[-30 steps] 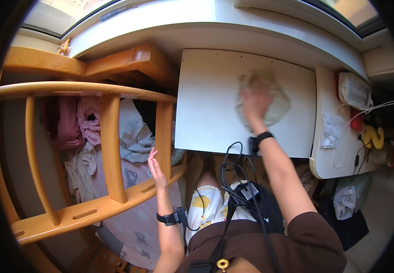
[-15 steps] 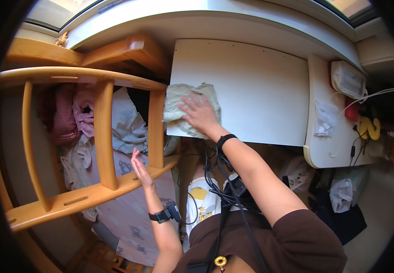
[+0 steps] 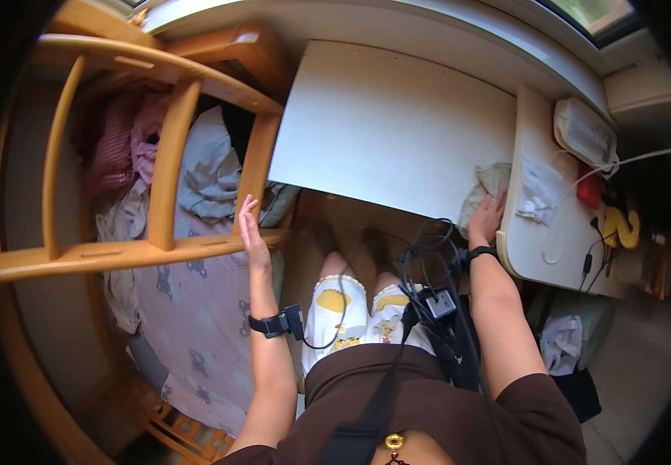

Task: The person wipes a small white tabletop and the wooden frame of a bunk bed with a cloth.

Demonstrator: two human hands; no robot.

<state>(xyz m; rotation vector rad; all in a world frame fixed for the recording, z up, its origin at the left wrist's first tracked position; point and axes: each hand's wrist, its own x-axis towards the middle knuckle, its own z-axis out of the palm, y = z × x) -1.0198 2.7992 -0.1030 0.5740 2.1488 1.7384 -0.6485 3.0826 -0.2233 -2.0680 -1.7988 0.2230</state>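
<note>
In the head view, the person's right hand (image 3: 487,217) was at the near right corner of the white worktop (image 3: 390,128), with its fingers lying over a pale green cloth (image 3: 493,178). The cloth was wrinkled and lay partly under this hand, along the right end of the white surface, just beside a cream side panel (image 3: 528,246) with a rounded corner. These fingers were a little bent and slightly apart; I could not tell if they were pinching the fabric or only pressing on it.

The left hand (image 3: 253,239) was held up with nothing in it, its fingers stretched and rather close together, pointing away from the body. It was nearest to the wooden frame (image 3: 173,159), but whether it touched the wood, I could not tell.

Behind the bars of this frame there were pink clothes (image 3: 118,151) and a grey-blue cloth (image 3: 208,170), and below them a sheet (image 3: 188,325) with bear figures. On the cream panel stood a clear plastic box (image 3: 586,133), near a crumpled white bag (image 3: 538,190) and a red object (image 3: 590,188). Black cables (image 3: 428,267) hung in front of the person.
</note>
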